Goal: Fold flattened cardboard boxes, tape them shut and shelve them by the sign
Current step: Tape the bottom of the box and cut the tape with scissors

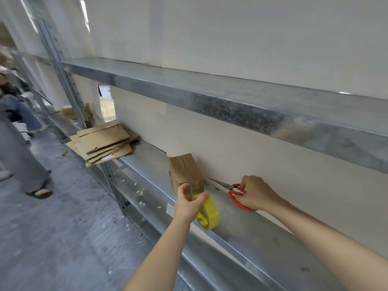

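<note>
A small folded cardboard box (184, 170) stands on the metal shelf (241, 232) against the pale back wall. My left hand (189, 203) grips a yellow roll of tape (209, 214) right at the box's near end, where clear tape wraps the cardboard. My right hand (255, 193) holds the red handles of a pair of scissors (233, 191) lying on the shelf, blades pointing left toward the box. A stack of flattened cardboard boxes (104, 142) lies further left on the same shelf.
A second metal shelf (231, 99) runs above at head height. Bits of tape and paper litter the shelf edge and the grey floor (52, 238). A person in grey trousers and sandals (19, 152) stands at the left, near more shelving.
</note>
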Tool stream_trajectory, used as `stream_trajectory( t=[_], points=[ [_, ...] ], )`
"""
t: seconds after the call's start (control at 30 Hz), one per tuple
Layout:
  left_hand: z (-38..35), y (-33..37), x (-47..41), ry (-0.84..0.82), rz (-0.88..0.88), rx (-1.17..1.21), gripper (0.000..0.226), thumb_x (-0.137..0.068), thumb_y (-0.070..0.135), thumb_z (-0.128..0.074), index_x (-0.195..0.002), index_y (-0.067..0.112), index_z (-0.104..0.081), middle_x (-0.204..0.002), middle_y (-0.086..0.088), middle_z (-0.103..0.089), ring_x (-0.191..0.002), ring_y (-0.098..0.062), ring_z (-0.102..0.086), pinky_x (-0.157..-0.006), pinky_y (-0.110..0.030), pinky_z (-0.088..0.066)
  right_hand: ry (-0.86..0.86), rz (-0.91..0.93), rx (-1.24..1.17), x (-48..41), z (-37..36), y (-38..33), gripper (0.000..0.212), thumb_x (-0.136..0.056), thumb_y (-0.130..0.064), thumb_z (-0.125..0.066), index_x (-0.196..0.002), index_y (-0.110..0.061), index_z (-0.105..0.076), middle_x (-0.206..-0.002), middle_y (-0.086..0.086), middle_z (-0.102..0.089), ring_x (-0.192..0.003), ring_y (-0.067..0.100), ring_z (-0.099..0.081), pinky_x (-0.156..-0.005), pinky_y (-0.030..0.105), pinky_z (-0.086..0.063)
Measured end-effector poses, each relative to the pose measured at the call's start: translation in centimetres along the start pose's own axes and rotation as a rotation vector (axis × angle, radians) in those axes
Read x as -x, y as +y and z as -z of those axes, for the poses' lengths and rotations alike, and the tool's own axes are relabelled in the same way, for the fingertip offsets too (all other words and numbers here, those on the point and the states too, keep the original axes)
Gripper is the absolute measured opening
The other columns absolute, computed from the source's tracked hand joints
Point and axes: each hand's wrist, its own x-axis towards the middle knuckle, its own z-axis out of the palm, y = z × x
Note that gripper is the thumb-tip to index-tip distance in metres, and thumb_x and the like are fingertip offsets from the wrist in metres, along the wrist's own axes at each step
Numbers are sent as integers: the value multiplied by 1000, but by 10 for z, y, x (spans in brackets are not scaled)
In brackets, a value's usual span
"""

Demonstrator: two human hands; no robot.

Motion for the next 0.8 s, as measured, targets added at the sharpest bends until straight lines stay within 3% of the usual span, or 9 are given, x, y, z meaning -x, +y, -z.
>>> stream_trajectory(
  t=[0.2,0.33,0.47,0.57,0.8],
  points=[
    [-1,1,4,45,30,-29,66,-69,46,-82,-117,23,-43,-115,2,-58,-101,-18,-58,-79,-27,-45,-201,-46,34,11,24,-44,48,-80,-59,-50,-106,-20,-41,-107,6,-51,-95,26,-50,-73,32,-41],
    [-5,-3,4,68,30,-86,62,-69,49,-81,-113,19,-48,-110,1,-58,-97,-15,-54,-76,-23,-40,-275,-68,168,11,31,-64,54,-81,-50,-52,-119,-12,-44,-107,9,-52,-91,26,-48,-72,31,-41],
    [-6,-8,-2,66,23,-66,57,-69,48,-81,-108,20,-49,-107,-1,-59,-98,-18,-59,-79,-29,-49,-357,-87,207,7,28,-81,33,-77,-43,-54,-91,-13,-56,-83,3,-56,-80,21,-56,-58,24,-40],
    [-5,-13,-6,62,23,-72,46,-75,37,-79,-107,21,-49,-107,-3,-62,-96,-19,-60,-85,-34,-53,-428,-71,255,2,22,-94,29,-79,-42,-52,-72,-14,-54,-74,4,-54,-73,21,-53,-56,24,-38],
    [-4,-15,-8,84,26,-52,37,-77,24,-76,-103,24,-50,-101,-1,-62,-94,-19,-60,-83,-34,-53,-496,-57,324,-9,18,-111,25,-78,-34,-51,-60,-17,-49,-67,4,-49,-67,22,-49,-55,23,-35]
  ],
)
